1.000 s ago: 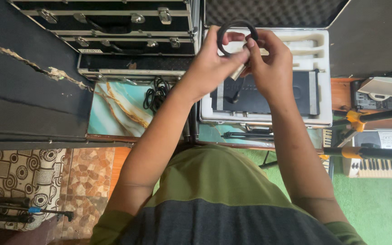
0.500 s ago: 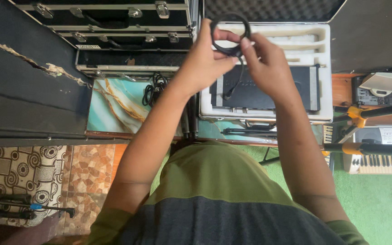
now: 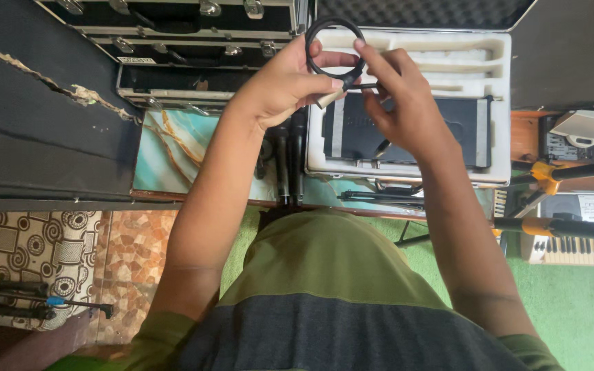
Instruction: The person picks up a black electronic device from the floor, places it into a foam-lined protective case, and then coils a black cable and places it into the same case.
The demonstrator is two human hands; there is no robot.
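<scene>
Coiling a thin black cable [image 3: 333, 47] into a small loop, we hold it up over an open equipment case [image 3: 496, 103], at about twelve o'clock from our chest. Our left hand [image 3: 280, 86] is closed on the loop, thumb and fingers pinching it where the turns cross at its five o'clock edge, with what looks like a pale plug end poking out beneath the thumb. Our right hand [image 3: 407, 110] grips the same crossing from the three o'clock side, forefinger raised to the coil's rim, thumb and remaining fingers clamped on the short run of cable between the hands.

Below the coil, the case's white moulded insert cradles a flat black unit [image 3: 448, 127]; its grey foam-lined lid [image 3: 414, 10] stands open at twelve o'clock. At nine o'clock from the case, two dark handheld microphones [image 3: 290, 161] lie side by side on a teal marbled tabletop [image 3: 170, 154], and stacked metal-edged flight cases [image 3: 187, 34] sit at eleven o'clock. A keyboard [image 3: 579, 247] and yellow-jointed stand arms [image 3: 551, 178] crowd in at three o'clock.

We judge the winding to be near its end: the loop is formed and little slack shows. Any next move would call for keeping the pinch firm so the turns do not spring apart.
</scene>
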